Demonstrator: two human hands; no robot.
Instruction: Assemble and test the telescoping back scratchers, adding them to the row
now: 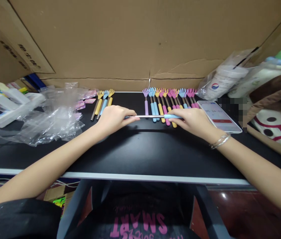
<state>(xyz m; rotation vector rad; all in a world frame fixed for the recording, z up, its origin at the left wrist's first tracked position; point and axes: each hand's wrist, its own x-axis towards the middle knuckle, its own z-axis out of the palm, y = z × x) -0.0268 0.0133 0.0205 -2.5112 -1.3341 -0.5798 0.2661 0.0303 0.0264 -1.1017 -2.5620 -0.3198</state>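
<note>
A telescopic back scratcher (151,116) with a light-blue sleeve is held level above the table, its metal rod drawn out. My left hand (116,118) is closed around its left end, hiding that tip. At the other end my right hand (192,121) grips the blue sleeve, thumb and fingers pressed together. Beyond my hands lies a row of several back scratchers (166,108) in purple, blue, yellow and pink, claws toward the cardboard. Three more, yellow and blue ones (104,103), lie behind my left hand.
Crumpled clear plastic bags (60,116) and pink cards (89,100) lie at the left, beside a white power strip (18,108). On the right are a phone (218,118), a bagged cup (227,79) and a bottle (267,73). A cardboard wall (130,39) closes the back.
</note>
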